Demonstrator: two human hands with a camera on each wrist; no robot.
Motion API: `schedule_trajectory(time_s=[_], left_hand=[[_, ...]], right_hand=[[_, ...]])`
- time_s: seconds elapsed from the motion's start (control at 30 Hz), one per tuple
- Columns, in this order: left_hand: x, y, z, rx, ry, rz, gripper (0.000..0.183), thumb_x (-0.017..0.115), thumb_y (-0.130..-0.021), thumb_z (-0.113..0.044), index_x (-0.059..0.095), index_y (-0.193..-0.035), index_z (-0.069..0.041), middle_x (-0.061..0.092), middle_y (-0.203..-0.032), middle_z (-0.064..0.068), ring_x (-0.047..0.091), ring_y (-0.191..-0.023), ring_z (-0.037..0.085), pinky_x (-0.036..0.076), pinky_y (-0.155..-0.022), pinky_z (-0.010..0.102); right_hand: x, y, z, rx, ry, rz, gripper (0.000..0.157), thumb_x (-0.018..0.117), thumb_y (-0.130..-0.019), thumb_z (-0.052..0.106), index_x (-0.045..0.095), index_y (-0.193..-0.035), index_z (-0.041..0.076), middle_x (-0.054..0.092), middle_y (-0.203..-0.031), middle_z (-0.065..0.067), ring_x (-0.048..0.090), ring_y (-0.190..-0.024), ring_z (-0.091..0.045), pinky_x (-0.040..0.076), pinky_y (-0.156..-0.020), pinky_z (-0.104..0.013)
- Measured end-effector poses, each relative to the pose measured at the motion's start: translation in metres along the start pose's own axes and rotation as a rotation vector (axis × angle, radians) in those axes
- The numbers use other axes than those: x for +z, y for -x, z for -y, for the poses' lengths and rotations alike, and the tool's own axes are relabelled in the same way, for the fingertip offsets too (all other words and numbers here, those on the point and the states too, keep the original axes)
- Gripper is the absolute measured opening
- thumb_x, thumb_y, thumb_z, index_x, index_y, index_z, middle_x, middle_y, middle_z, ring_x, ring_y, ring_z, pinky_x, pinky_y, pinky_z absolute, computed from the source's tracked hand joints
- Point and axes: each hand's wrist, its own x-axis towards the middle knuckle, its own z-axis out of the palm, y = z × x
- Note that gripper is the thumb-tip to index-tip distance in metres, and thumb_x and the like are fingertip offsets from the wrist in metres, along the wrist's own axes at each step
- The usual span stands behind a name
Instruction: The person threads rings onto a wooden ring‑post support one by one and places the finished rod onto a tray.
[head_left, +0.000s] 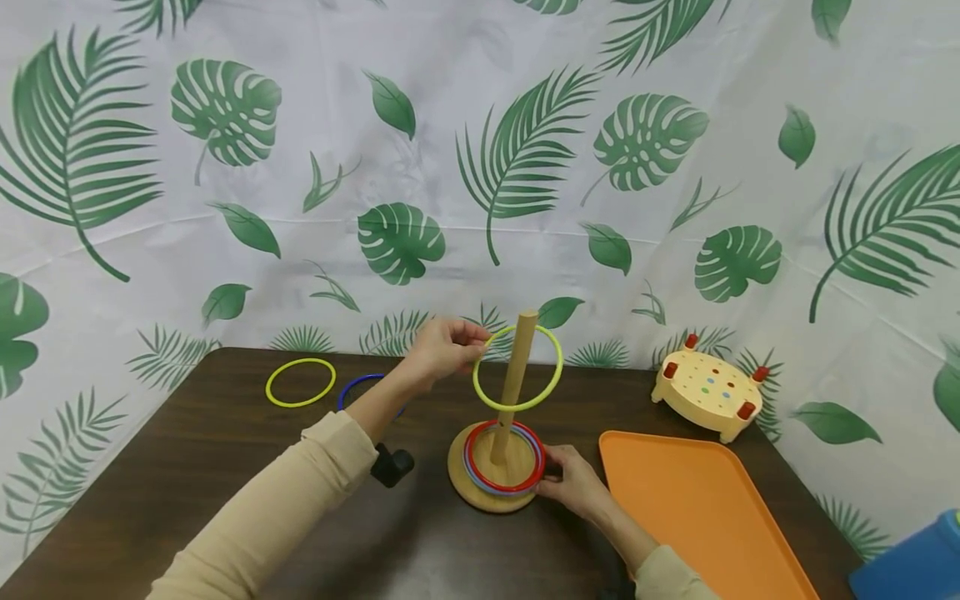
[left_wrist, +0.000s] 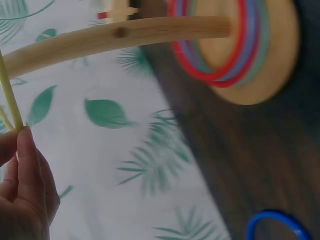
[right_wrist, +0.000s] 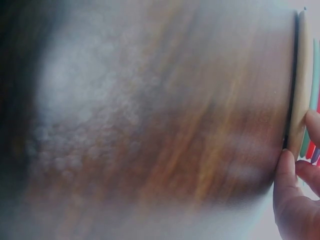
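Note:
My left hand (head_left: 448, 348) pinches the edge of a yellow ring (head_left: 562, 367) between thumb and fingers. The ring is tilted around the upper part of a wooden post (head_left: 516, 371), just below its top. Lower down, a red ring (head_left: 498, 488) and several other rings, purple-blue and green among them, lie stacked around the post on its round wooden base (head_left: 480, 498). At the base's right edge, my right hand (head_left: 577, 482) grips the wooden base; its fingertips (right_wrist: 286, 160) show against the rim in the right wrist view.
On the table's left lie another yellow ring (head_left: 300, 406) and a blue ring (head_left: 358, 379), partly hidden by my left arm. An orange tray (head_left: 690, 500) is at the right, with an upturned cream pegboard stool (head_left: 708, 392) behind it. A blue container (head_left: 911, 558) stands at the right edge.

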Motion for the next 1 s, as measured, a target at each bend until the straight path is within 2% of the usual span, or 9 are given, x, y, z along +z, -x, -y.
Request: schedule_trajectory(time_s=[0.27, 0.43, 0.53, 0.73, 1.0], left_hand=[[0.011, 0.004, 0.047, -0.100, -0.046, -0.034, 0.015, 0.065, -0.084, 0.000, 0.069, -0.099, 0.002, 0.067, -0.081, 0.008, 0.067, -0.077, 0.024, 0.058, -0.062, 0.029], [0.019, 0.005, 0.075, -0.148, -0.078, -0.053, 0.012, 0.066, -0.082, 0.002, 0.070, -0.093, 0.001, 0.066, -0.076, 0.006, 0.064, -0.064, 0.013, 0.058, -0.061, 0.032], [0.023, 0.006, 0.088, -0.167, -0.109, -0.056, 0.010, 0.067, -0.081, 0.001, 0.071, -0.090, 0.001, 0.065, -0.073, 0.004, 0.060, -0.059, 0.009, 0.058, -0.058, 0.030], [0.033, 0.008, 0.100, -0.203, -0.119, -0.046, 0.010, 0.066, -0.080, 0.002, 0.071, -0.089, 0.001, 0.065, -0.072, 0.003, 0.059, -0.058, 0.009, 0.057, -0.055, 0.028], [0.041, 0.008, 0.102, -0.212, -0.138, -0.025, 0.011, 0.067, -0.079, 0.001, 0.072, -0.090, 0.000, 0.066, -0.073, 0.003, 0.060, -0.057, 0.009, 0.056, -0.053, 0.026]], right_hand=[[0.000, -0.002, 0.002, 0.011, 0.010, -0.014, 0.053, 0.075, -0.071, -0.007, 0.057, -0.120, -0.012, 0.052, -0.111, -0.023, 0.048, -0.108, -0.037, 0.056, -0.079, -0.028], [0.001, -0.002, 0.001, 0.016, 0.019, -0.006, 0.054, 0.075, -0.072, -0.007, 0.055, -0.121, -0.013, 0.051, -0.112, -0.024, 0.049, -0.108, -0.038, 0.055, -0.080, -0.029], [0.001, -0.002, 0.001, 0.015, 0.009, 0.002, 0.055, 0.075, -0.072, -0.007, 0.054, -0.122, -0.014, 0.051, -0.112, -0.024, 0.048, -0.109, -0.039, 0.055, -0.081, -0.030], [0.000, -0.001, 0.001, 0.024, -0.006, 0.009, 0.055, 0.075, -0.073, -0.005, 0.054, -0.123, -0.013, 0.050, -0.113, -0.024, 0.047, -0.110, -0.039, 0.055, -0.081, -0.029], [0.001, -0.001, 0.003, 0.009, 0.059, -0.010, 0.044, 0.078, -0.072, 0.001, 0.063, -0.113, -0.004, 0.053, -0.107, -0.017, 0.049, -0.106, -0.033, 0.055, -0.081, -0.032]])
